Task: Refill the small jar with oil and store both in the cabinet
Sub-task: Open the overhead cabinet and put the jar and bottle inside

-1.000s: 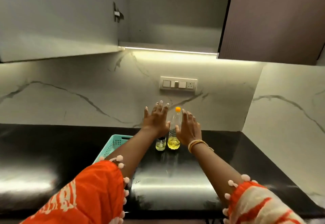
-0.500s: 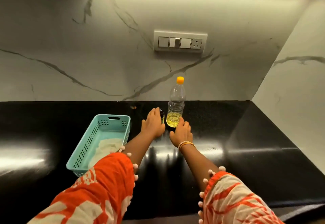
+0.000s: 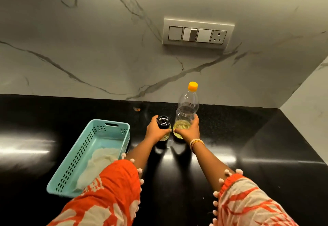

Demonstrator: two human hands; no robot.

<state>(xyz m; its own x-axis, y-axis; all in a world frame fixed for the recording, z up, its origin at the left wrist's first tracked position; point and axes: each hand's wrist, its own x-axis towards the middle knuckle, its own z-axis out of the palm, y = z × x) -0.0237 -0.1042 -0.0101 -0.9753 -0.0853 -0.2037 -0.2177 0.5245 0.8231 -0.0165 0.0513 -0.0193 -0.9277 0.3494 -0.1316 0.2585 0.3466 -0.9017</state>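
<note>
The left hand (image 3: 156, 130) grips the black-lidded jar (image 3: 163, 124); the right hand (image 3: 189, 130) grips the orange-capped, nearly empty bottle (image 3: 187, 108).

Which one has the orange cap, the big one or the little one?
The tall oil bottle, gripped low by the right hand. The small jar in the left hand has a black lid.
</note>
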